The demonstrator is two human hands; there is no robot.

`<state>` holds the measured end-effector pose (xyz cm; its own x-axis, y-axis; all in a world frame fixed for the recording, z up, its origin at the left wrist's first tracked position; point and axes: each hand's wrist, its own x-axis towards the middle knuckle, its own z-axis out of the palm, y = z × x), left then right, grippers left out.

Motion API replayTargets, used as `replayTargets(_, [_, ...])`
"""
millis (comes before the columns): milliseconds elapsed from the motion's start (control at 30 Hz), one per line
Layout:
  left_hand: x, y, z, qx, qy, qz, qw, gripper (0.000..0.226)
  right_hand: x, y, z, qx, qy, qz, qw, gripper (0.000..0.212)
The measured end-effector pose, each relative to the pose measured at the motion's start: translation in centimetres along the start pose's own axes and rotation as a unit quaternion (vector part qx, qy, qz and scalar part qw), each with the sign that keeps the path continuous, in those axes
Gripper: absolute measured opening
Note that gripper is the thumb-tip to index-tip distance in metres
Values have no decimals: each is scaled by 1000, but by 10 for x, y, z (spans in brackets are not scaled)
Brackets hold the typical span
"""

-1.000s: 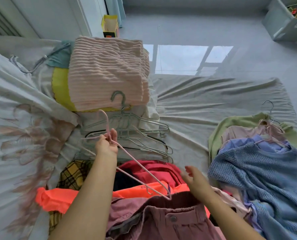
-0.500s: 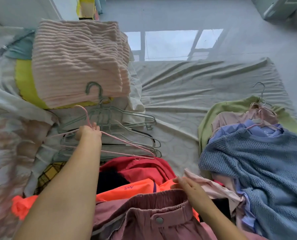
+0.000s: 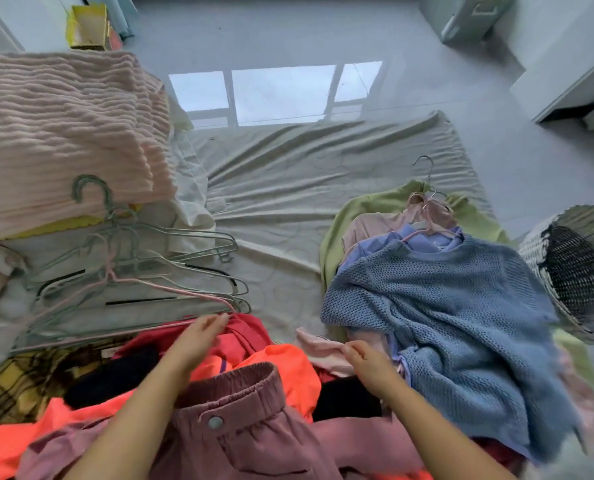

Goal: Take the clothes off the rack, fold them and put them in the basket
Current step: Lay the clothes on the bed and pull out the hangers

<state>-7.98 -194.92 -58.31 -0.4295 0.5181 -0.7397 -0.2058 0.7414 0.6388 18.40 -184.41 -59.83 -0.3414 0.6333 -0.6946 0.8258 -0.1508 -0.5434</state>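
The left hand [image 3: 198, 336] rests over the red garment [image 3: 243, 336] with its fingers loosely extended and gripping nothing; its fingertips lie near the lower end of the pink wire hanger [image 3: 170, 289]. That hanger lies on top of the pile of pale green wire hangers [image 3: 157, 258], spread on the grey-white wrinkled bedsheet [image 3: 306, 174].

The right hand [image 3: 370, 363] lies at the edge of the pale pink cloth [image 3: 318, 346], with its fingers curled; whether they pinch the cloth cannot be determined.

Directly below both hands lies the mauve pair of trousers with elastic waistband and snap button [image 3: 240, 424], on top of the bright orange garment [image 3: 288, 367]. A yellow-and-black plaid fabric [image 3: 18, 382] lies at the left of this heap.

At the right, the blue open-knit sweater [image 3: 444, 323] covers a stack of clothes still on hangers, including a light green garment [image 3: 368, 209] at the bottom. The woven wicker basket with dark interior [image 3: 579, 268] stands just beside this stack, at the right frame edge.

A folded pink ribbed blanket [image 3: 63, 126] occupies the upper left.
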Motion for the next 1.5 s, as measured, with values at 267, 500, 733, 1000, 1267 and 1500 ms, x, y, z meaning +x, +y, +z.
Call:
replayTargets(267, [-26,-34,60,217,119,36,968,33,58,75,-134,-84,71,66,992,34])
replayTargets(500, [-24,-8,125,171,147,46,973,33,137,106,-254,-163,164,21,973,57])
replayTargets(733, [-36,-34,152,190,165,22,968,23,211,123,-302,-225,155,8,962,61])
replayTargets(1000, [-45,-43,152,149,179,36,972,11,199,138,-286,-290,81,-12,954,18])
replayTargets(1267, [-48,-56,134,189,119,46,974,15,145,123,-287,-145,116,33,982,20])
replayTargets(1500, [-76,-41,125,149,69,91,982,17,31,68,-250,-361,66,-80,927,48])
